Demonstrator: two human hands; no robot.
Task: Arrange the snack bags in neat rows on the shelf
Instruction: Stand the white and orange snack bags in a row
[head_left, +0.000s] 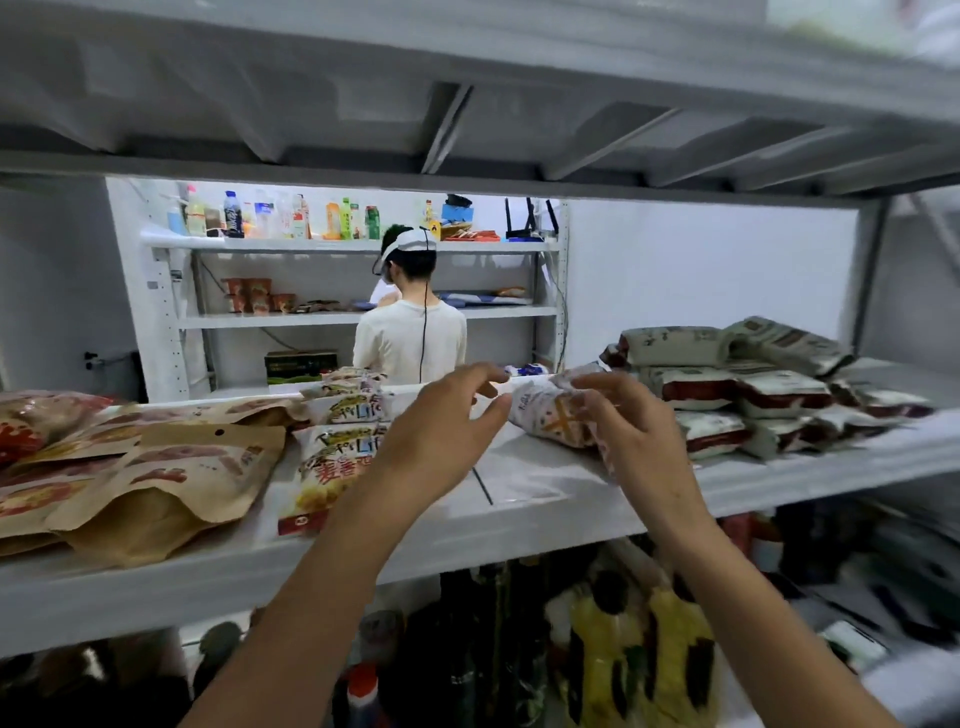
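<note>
Above the white shelf (524, 491), right hand (631, 423) grips a snack bag (545, 415), left hand (441, 418) hovers loose-fingered.

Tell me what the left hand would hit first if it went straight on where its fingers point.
Probably the snack bag the right hand grips: the open left hand points at its near end, close by. Depth is unclear.

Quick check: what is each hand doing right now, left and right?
Left hand: open, fingers relaxed, holding nothing.
Right hand: grips a white snack bag.
</note>
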